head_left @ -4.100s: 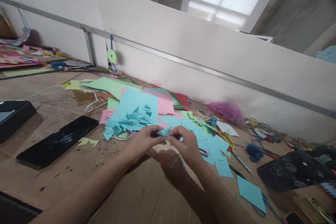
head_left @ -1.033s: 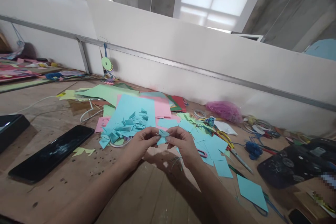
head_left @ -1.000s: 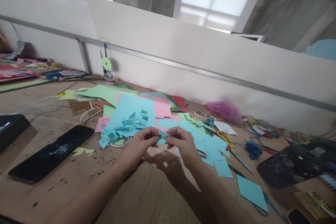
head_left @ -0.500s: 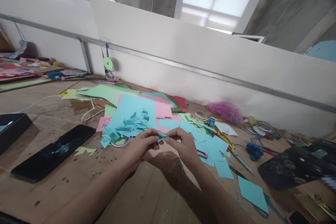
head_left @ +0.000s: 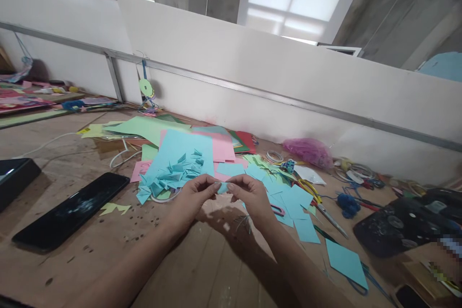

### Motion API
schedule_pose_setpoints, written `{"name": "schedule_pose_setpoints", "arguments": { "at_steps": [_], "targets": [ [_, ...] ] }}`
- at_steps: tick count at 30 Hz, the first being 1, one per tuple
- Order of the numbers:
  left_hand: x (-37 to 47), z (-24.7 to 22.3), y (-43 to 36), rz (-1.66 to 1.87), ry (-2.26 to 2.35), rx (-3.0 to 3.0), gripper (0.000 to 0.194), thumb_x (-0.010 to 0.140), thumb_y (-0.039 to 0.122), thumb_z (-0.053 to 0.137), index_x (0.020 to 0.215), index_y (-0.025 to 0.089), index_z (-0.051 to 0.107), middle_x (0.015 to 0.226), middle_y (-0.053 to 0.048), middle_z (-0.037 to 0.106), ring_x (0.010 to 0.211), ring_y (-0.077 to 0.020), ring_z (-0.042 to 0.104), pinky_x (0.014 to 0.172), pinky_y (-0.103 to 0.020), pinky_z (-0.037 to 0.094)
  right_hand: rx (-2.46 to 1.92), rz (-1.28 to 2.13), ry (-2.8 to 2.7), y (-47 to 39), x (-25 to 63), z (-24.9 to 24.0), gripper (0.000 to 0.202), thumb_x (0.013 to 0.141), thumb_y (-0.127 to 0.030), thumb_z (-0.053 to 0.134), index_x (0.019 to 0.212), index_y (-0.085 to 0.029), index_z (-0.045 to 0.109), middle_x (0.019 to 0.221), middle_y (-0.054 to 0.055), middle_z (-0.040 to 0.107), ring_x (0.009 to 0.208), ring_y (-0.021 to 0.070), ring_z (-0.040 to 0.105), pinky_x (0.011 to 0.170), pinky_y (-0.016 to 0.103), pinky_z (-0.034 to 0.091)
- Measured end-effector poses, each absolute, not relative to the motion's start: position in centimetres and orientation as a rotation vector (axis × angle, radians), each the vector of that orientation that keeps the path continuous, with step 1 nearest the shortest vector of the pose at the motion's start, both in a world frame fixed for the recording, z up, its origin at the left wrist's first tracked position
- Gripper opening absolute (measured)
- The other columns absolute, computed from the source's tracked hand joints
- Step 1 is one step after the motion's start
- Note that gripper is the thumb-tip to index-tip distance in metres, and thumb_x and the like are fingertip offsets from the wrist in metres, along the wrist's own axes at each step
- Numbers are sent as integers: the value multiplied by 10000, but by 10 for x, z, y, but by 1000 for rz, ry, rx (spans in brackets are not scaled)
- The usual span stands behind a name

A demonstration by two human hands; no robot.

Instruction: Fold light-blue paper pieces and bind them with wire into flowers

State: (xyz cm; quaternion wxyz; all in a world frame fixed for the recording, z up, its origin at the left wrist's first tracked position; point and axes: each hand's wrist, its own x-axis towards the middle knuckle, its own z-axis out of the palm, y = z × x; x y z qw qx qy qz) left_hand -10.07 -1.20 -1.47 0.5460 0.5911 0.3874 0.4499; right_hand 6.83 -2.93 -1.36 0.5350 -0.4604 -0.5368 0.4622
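Observation:
Between both hands, just above the table, is a small folded piece of blue paper. My left hand pinches its left end between thumb and fingers. On the other end, my right hand has a like pinch, so much of the piece is hidden. Beyond my left hand, several small folded blue paper pieces lie heaped on a blue sheet. Cut blue paper squares are spread beside my right hand, with a pink-edged cutter-like tool partly showing among them.
Yellow-handled scissors lie right of the squares, near a ball of blue yarn and a black case. A black phone rests at left. Green sheets and a pink plastic bag lie along the white partition.
The blue paper between my fingers has turned, showing a flatter, wider face where a thin curled edge showed before. Both hands stay nearly in place; the view has shifted slightly.

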Motion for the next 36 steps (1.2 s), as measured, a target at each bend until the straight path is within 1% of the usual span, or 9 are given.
{"name": "schedule_pose_setpoints", "arguments": {
  "at_steps": [5,11,14,18,24,26,30,32,36],
  "targets": [
    [-101,-11,-13,1030,903,1387,190,772,370,660,713,189,655,676,17,581,664,-139,496,645,-249,394,-1135,1061,-1319,-29,72,-14,175,712,-333,690,695,-166,644,624,-11,593,553,119,529,549,253,459],
    [-102,-16,-15,808,888,1411,188,750,361,677,708,181,643,659,11,606,624,-137,514,596,-251,387,-1135,1045,-1290,-27,72,-18,197,721,-360,687,712,-172,631,635,-11,594,559,122,534,549,252,450],
    [-101,-19,-14,851,877,1356,204,772,371,664,706,181,629,678,12,608,638,-132,520,607,-246,389,-1106,1119,-1249,-27,70,-18,223,720,-385,690,763,-173,634,683,-2,609,567,119,524,548,254,459],
    [-101,-20,-13,947,889,1262,206,771,360,681,696,181,612,679,28,591,646,-110,498,621,-218,385,-1113,1164,-1290,-27,67,-21,217,707,-368,704,740,-172,617,692,2,589,624,136,535,559,258,464],
    [-101,-21,-17,803,924,1276,265,782,462,650,735,206,598,703,29,578,590,-120,489,509,-220,361,-1242,906,-1493,-30,70,-22,142,762,-292,632,691,-185,570,617,-29,526,589,130,495,557,249,399],
    [-101,-22,-17,843,941,1327,242,796,459,632,789,218,627,747,19,602,640,-137,520,538,-230,382,-1313,726,-1614,-32,71,-18,135,775,-253,608,668,-189,555,593,-35,507,585,126,463,553,243,354],
    [-100,-21,-13,998,892,1408,157,783,361,663,846,218,672,812,8,646,776,-156,555,696,-249,411,-1363,510,-1756,-37,69,-12,126,771,-213,594,654,-185,554,616,-28,534,604,127,453,571,248,317],
    [-100,-21,-11,1030,882,1396,129,755,323,692,802,204,674,752,18,628,742,-146,539,692,-244,398,-1350,542,-1736,-37,68,-13,115,773,-216,588,664,-184,570,622,-25,547,610,131,465,577,250,324],
    [-99,-21,-11,1087,882,1270,144,723,311,725,748,193,647,688,34,590,682,-132,523,670,-244,394,-1284,782,-1587,-35,65,-16,81,763,-250,617,719,-190,584,621,-34,529,591,129,474,556,246,344]
  ]
}}
